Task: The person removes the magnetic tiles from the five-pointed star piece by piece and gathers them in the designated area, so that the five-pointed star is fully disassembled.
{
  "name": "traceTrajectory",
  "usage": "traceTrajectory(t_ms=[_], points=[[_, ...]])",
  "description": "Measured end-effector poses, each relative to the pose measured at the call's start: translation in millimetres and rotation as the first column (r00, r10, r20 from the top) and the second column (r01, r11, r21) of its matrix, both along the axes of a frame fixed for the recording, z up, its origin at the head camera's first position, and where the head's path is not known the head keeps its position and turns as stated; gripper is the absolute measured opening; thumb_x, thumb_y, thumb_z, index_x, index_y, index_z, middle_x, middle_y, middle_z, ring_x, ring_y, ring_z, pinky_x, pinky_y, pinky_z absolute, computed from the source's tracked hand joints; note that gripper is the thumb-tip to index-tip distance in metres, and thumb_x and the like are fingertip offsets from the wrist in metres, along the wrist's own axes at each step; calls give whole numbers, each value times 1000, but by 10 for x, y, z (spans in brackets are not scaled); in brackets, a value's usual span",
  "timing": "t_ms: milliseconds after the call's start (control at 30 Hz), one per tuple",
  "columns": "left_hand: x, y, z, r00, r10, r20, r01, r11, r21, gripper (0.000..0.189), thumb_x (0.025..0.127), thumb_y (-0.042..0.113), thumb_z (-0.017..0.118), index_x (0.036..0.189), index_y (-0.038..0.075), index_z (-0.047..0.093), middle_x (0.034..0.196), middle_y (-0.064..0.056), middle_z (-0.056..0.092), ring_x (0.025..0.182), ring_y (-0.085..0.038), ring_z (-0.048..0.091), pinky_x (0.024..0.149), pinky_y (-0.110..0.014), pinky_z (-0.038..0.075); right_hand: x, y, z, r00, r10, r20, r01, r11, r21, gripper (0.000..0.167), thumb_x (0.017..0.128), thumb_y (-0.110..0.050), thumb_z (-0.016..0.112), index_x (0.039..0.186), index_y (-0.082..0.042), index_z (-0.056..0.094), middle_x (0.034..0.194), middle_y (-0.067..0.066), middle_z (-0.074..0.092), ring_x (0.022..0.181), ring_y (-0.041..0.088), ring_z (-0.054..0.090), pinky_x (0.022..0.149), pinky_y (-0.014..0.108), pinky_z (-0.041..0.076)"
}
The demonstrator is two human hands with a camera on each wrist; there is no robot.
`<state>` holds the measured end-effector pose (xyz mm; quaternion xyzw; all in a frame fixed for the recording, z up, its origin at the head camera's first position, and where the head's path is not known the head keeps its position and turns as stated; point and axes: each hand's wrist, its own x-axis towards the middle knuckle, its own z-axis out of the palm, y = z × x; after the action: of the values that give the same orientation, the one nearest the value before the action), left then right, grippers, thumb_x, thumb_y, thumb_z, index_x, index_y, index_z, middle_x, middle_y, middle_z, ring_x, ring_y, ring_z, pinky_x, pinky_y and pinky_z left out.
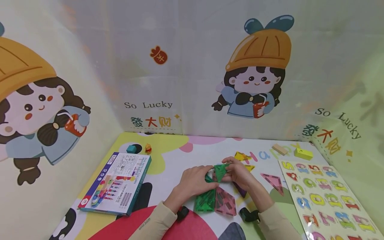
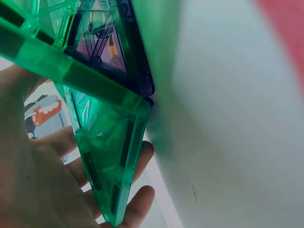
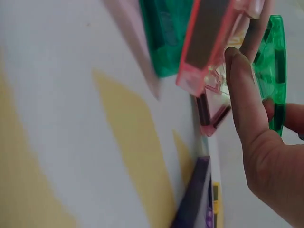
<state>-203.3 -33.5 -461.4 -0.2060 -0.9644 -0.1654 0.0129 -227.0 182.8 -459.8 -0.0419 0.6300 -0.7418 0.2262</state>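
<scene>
In the head view my right hand [image 1: 241,175] pinches a green triangular magnetic tile [image 1: 220,171] between thumb and fingers, raised over the build. The right wrist view shows this tile [image 3: 279,71] edge-on at the fingertips. My left hand [image 1: 195,180] holds another green triangular tile [image 2: 107,156] upright, its fingers curled behind it in the left wrist view. A dark purple-framed tile [image 2: 140,61] stands beside that one. In front of the hands lie a green square tile [image 1: 205,201] and a pink square tile [image 1: 225,202], side by side. Fingers partly hide the build's middle.
A boxed toy set [image 1: 118,183] lies at left, with a teal block [image 1: 131,149] and small figurine [image 1: 148,148] behind. Yellow tiles [image 1: 241,156], a purple tile [image 1: 240,190] and a pink triangle tile [image 1: 273,183] lie around the right hand. A number board [image 1: 325,200] is farther right.
</scene>
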Motion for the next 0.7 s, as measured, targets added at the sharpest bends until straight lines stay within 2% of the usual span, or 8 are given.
traceTrajectory(t_ms=[200,367,467,567,633,700], points=[[8,-20,-5,1000,-14,-8,14,1000,-4,67,81,71,58,137,35,57,112,6,71,93,-14,67,69,-34,51,59,123,65,998,14,-67,-13,1000,10,22,99,0,35,121,0,37,98,6,63,77,17,73,80,36,60],[24,-21,11,1000,-22,-6,22,1000,-5,65,82,71,57,137,37,57,113,6,70,96,-15,67,70,-35,52,165,388,147,991,-19,-133,29,997,75,24,99,-2,42,122,-1,38,109,10,54,82,18,70,81,37,59],[34,-20,20,1000,-28,0,28,1000,7,64,83,70,56,138,37,57,116,5,70,99,-16,67,72,-36,53,251,584,204,982,-39,-185,65,989,133,30,98,-4,47,125,3,37,114,12,51,84,19,69,81,38,59],[35,-18,19,999,-32,5,32,999,17,64,83,70,56,138,37,56,119,5,70,101,-16,66,75,-37,53,346,806,267,964,-74,-254,141,956,258,36,98,-7,55,127,6,39,112,14,54,82,25,70,80,39,60],[34,-17,15,999,-30,9,30,999,18,64,83,69,56,138,37,56,120,5,69,102,-15,66,76,-37,53,404,956,307,953,-85,-291,192,912,363,38,97,-9,59,127,8,42,106,14,57,81,27,70,76,37,60],[31,-18,13,999,-29,14,29,999,18,64,83,70,56,138,37,57,120,5,69,102,-15,66,77,-38,53,456,1102,332,952,-89,-291,219,866,450,37,98,-12,60,127,6,47,94,11,59,69,25,66,64,37,58]])
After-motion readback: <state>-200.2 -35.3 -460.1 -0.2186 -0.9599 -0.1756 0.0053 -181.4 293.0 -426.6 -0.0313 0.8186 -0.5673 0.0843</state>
